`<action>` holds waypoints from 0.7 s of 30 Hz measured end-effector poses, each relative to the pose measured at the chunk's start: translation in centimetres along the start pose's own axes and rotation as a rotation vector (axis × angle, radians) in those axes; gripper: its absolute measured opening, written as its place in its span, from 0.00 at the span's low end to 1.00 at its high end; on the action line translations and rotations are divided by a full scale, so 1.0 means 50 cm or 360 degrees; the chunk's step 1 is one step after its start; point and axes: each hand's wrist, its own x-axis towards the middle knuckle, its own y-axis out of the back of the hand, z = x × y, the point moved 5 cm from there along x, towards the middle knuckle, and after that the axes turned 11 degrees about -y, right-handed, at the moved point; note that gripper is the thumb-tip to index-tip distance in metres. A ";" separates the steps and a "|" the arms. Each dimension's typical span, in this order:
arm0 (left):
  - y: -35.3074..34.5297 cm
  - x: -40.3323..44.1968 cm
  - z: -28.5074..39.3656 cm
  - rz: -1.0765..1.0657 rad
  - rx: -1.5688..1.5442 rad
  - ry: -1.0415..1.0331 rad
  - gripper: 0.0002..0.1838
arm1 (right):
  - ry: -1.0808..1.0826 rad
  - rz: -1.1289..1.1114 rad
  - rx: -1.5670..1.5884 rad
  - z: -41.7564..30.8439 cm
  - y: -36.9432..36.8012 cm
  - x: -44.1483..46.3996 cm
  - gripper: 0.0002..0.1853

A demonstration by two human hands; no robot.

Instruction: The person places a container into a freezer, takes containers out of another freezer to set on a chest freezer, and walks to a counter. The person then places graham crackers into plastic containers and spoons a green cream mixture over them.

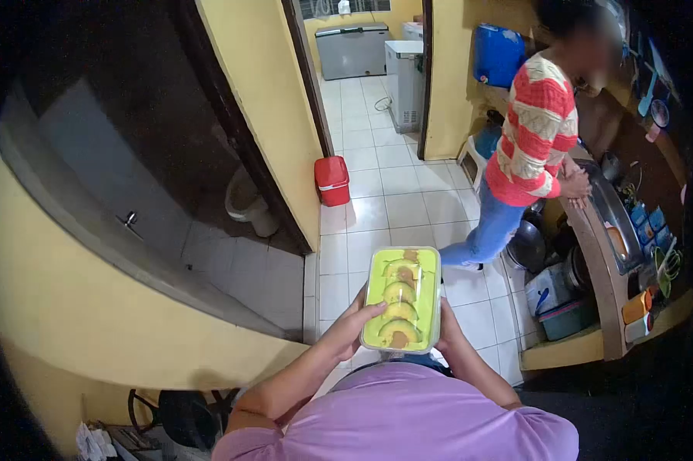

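In front of my chest I hold a clear plastic food container [400, 300] with rounded corners. Through its top I see a light green filling, a row of several curved yellow-green fruit slices and brown crumbs. My left hand [355, 321] grips the container's left side, with the thumb lying over the edge. Along the right side is my right hand [448, 326]; its fingers are mostly hidden behind and under the container.
A person in a red and cream striped sweater [542, 127] stands at the sink [619, 223] on the right. A red bin [332, 180] sits by the doorway, with white freezers [404, 84] beyond. On the left, a dark bathroom doorway shows a toilet [250, 203].
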 end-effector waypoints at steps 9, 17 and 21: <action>0.315 0.498 0.203 0.0094 -0.0211 -0.0043 0.37 | -0.0106 0.0086 -0.0171 -0.224 -0.008 0.619 0.28; 0.511 0.898 0.585 0.0357 -0.0233 -0.0145 0.24 | -0.0175 -0.0096 -0.0435 -0.509 -0.233 1.160 0.28; 0.552 1.132 0.737 0.0253 -0.0109 -0.0151 0.24 | -0.0053 -0.0068 -0.0391 -0.690 -0.311 1.364 0.28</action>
